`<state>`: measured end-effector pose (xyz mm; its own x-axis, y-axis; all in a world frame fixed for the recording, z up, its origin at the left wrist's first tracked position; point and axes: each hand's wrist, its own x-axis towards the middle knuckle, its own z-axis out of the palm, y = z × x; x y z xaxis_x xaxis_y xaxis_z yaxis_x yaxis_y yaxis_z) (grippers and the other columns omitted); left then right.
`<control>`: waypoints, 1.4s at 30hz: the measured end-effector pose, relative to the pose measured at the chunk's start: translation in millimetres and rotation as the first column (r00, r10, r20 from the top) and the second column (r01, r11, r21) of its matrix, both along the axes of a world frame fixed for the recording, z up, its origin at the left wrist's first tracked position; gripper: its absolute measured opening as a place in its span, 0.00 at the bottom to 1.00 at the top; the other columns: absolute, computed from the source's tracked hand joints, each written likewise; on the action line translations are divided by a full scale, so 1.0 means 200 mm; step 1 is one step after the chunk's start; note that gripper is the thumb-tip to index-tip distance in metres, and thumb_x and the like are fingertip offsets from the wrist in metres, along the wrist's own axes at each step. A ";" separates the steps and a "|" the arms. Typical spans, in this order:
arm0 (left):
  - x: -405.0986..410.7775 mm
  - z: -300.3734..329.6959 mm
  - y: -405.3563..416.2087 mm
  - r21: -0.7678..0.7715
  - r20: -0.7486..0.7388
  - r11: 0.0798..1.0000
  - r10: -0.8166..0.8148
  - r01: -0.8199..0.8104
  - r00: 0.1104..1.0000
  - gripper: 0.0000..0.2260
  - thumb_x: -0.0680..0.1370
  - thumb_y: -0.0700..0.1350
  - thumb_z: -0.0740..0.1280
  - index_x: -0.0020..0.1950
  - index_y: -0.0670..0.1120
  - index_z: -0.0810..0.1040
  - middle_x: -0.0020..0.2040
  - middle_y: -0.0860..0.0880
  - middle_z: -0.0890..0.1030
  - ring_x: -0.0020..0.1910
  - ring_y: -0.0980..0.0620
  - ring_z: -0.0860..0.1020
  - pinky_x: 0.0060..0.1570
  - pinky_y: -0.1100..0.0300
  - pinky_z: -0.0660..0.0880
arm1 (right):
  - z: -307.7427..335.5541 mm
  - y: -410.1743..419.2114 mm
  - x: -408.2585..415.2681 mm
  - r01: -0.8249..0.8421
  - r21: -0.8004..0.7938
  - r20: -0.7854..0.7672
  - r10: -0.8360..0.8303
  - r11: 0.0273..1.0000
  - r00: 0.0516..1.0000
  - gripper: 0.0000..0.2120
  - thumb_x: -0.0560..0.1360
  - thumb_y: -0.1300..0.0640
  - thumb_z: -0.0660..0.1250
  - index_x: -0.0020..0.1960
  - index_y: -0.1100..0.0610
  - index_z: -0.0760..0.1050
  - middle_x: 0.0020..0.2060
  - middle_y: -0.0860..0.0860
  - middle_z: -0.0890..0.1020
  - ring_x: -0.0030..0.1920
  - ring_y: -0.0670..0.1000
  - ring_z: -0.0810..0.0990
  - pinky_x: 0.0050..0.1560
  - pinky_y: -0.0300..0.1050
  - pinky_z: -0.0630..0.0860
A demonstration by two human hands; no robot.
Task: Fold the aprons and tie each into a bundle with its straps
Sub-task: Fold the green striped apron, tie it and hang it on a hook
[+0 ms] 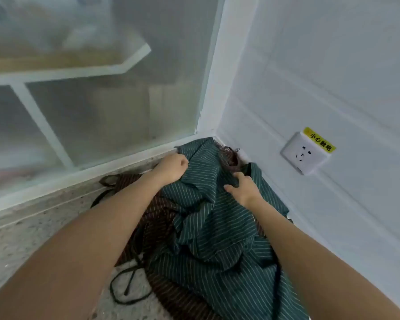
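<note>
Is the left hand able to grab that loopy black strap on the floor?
Probably yes. The thin black strap lies bare on the speckled counter, uncovered, but the left hand grips the green striped apron and must let go first.

A speckled stone surface [21, 245] ran beneath and left of the hands, meeting a frosted window [97, 107] with white frames beyond them. To their right stood a white panelled wall [333, 77], carrying a white socket [304, 154] topped by a yellow warning sticker [319, 142]. Light was soft, diffuse.
</note>
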<state>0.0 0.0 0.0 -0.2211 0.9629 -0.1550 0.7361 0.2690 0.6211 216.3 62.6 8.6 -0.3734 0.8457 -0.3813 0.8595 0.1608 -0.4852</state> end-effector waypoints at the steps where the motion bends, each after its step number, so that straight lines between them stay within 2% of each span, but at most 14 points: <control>1: -0.01 -0.06 0.06 -0.044 0.050 0.999 0.023 -0.021 0.999 0.07 0.82 0.44 0.55 0.47 0.46 0.70 0.41 0.52 0.69 0.39 0.53 0.69 0.47 0.56 0.66 | -0.06 0.05 -0.03 0.029 -0.021 -0.006 -0.029 0.999 1.000 0.30 0.78 0.49 0.63 0.75 0.56 0.56 0.72 0.58 0.60 0.67 0.60 0.67 0.64 0.51 0.68; 3: -0.02 -0.14 0.15 -0.151 0.122 0.986 0.092 -0.073 0.988 0.13 0.82 0.48 0.56 0.63 0.43 0.72 0.55 0.45 0.74 0.53 0.48 0.73 0.54 0.56 0.67 | -0.15 0.12 -0.05 0.083 -0.074 -0.038 -0.086 0.994 0.996 0.32 0.78 0.49 0.63 0.76 0.55 0.53 0.74 0.57 0.56 0.71 0.59 0.62 0.69 0.52 0.63; 6: 0.00 -0.28 0.27 -0.269 0.353 0.957 0.201 -0.106 0.914 0.33 0.78 0.58 0.61 0.77 0.45 0.53 0.75 0.47 0.60 0.72 0.46 0.63 0.69 0.53 0.62 | -0.29 0.21 -0.10 0.186 -0.182 -0.076 -0.202 0.966 0.976 0.35 0.78 0.50 0.63 0.77 0.53 0.49 0.75 0.57 0.54 0.73 0.59 0.60 0.70 0.52 0.62; 10: 0.02 -0.35 0.36 -0.342 0.455 0.931 0.283 -0.127 0.845 0.48 0.71 0.65 0.67 0.77 0.47 0.40 0.74 0.46 0.64 0.65 0.46 0.72 0.65 0.52 0.68 | -0.38 0.26 -0.13 0.265 -0.198 -0.081 -0.285 0.944 0.955 0.36 0.77 0.52 0.65 0.77 0.57 0.48 0.72 0.57 0.65 0.67 0.59 0.69 0.63 0.51 0.70; 12: 0.02 -0.35 0.37 -0.340 0.412 0.931 0.274 -0.132 0.869 0.48 0.72 0.63 0.68 0.77 0.42 0.43 0.70 0.43 0.69 0.63 0.46 0.73 0.61 0.54 0.70 | -0.39 0.26 -0.14 0.261 -0.200 -0.074 -0.280 0.944 0.957 0.31 0.77 0.54 0.65 0.75 0.60 0.56 0.68 0.57 0.70 0.65 0.59 0.71 0.60 0.48 0.70; 16: 0.02 -0.31 0.34 -0.324 0.465 0.943 0.225 -0.071 0.856 0.30 0.73 0.62 0.66 0.66 0.42 0.72 0.61 0.46 0.78 0.55 0.51 0.75 0.55 0.58 0.69 | -0.33 0.19 -0.16 0.171 -0.172 -0.207 -0.206 0.970 0.956 0.21 0.78 0.58 0.64 0.70 0.57 0.68 0.61 0.52 0.78 0.57 0.53 0.78 0.55 0.43 0.74; 20: 0.07 -0.17 0.24 -0.394 0.653 0.919 0.307 -0.037 0.693 0.45 0.61 0.75 0.65 0.70 0.50 0.68 0.67 0.51 0.72 0.65 0.48 0.71 0.66 0.46 0.66 | -0.19 0.10 -0.14 -0.012 -0.091 -0.368 -0.023 0.996 0.930 0.21 0.79 0.62 0.61 0.67 0.44 0.69 0.50 0.31 0.76 0.45 0.39 0.78 0.43 0.36 0.79; 23: 0.09 -0.04 0.17 -0.259 0.751 0.962 0.256 -0.085 0.609 0.23 0.69 0.56 0.74 0.59 0.46 0.77 0.56 0.46 0.82 0.54 0.47 0.80 0.59 0.46 0.75 | -0.09 0.05 -0.11 -0.032 -0.101 -0.418 -0.013 0.994 0.909 0.21 0.78 0.58 0.63 0.68 0.41 0.69 0.33 0.31 0.76 0.37 0.38 0.74 0.45 0.37 0.76; 25: 0.10 0.07 0.12 -0.151 0.744 0.968 0.245 -0.200 0.622 0.06 0.73 0.41 0.71 0.50 0.46 0.80 0.49 0.45 0.83 0.47 0.47 0.82 0.53 0.48 0.78 | -0.03 0.02 -0.08 0.060 -0.152 -0.485 -0.128 0.987 0.865 0.19 0.78 0.53 0.63 0.68 0.43 0.68 0.41 0.40 0.78 0.44 0.41 0.77 0.53 0.39 0.72; 28: 0.13 0.27 0.02 -0.078 0.749 0.963 0.226 -0.256 0.623 0.08 0.76 0.33 0.64 0.46 0.47 0.76 0.44 0.46 0.81 0.40 0.50 0.80 0.43 0.56 0.79 | 0.05 -0.03 -0.04 0.182 -0.222 -0.473 -0.269 0.958 0.839 0.18 0.79 0.45 0.59 0.65 0.50 0.72 0.58 0.48 0.79 0.57 0.50 0.77 0.64 0.50 0.70; 32: 0.22 0.49 -0.19 -0.052 0.741 0.986 0.144 -0.157 0.655 0.13 0.75 0.30 0.58 0.50 0.47 0.75 0.47 0.42 0.79 0.43 0.46 0.79 0.48 0.51 0.77 | 0.15 -0.18 0.03 0.094 -0.285 -0.378 -0.202 0.954 0.903 0.19 0.77 0.46 0.63 0.66 0.51 0.70 0.48 0.60 0.80 0.44 0.53 0.76 0.50 0.51 0.75; 36: 0.36 0.65 -0.46 0.039 0.718 0.993 0.048 -0.109 0.694 0.27 0.73 0.28 0.54 0.64 0.53 0.73 0.52 0.40 0.79 0.44 0.44 0.78 0.48 0.49 0.76 | 0.34 -0.43 0.13 -0.035 -0.378 -0.436 -0.144 0.925 0.888 0.29 0.69 0.35 0.66 0.65 0.49 0.72 0.58 0.53 0.79 0.55 0.51 0.80 0.62 0.54 0.74; 38: 0.44 0.72 -0.60 0.090 0.688 0.994 -0.019 -0.059 0.726 0.29 0.74 0.28 0.53 0.66 0.54 0.73 0.54 0.43 0.80 0.46 0.47 0.79 0.48 0.52 0.76 | 0.44 -0.58 0.19 -0.146 -0.368 -0.459 -0.043 0.918 0.887 0.35 0.72 0.41 0.68 0.74 0.48 0.61 0.57 0.49 0.79 0.48 0.45 0.82 0.51 0.46 0.78; 42: 0.68 0.91 -0.95 0.144 0.681 0.989 -0.075 -0.033 0.728 0.20 0.77 0.28 0.54 0.53 0.49 0.78 0.45 0.47 0.83 0.40 0.52 0.81 0.41 0.60 0.79 | 0.57 -0.88 0.37 -0.189 -0.339 -0.502 -0.007 0.922 0.865 0.50 0.74 0.54 0.70 0.74 0.42 0.31 0.27 0.46 0.78 0.21 0.41 0.72 0.21 0.34 0.68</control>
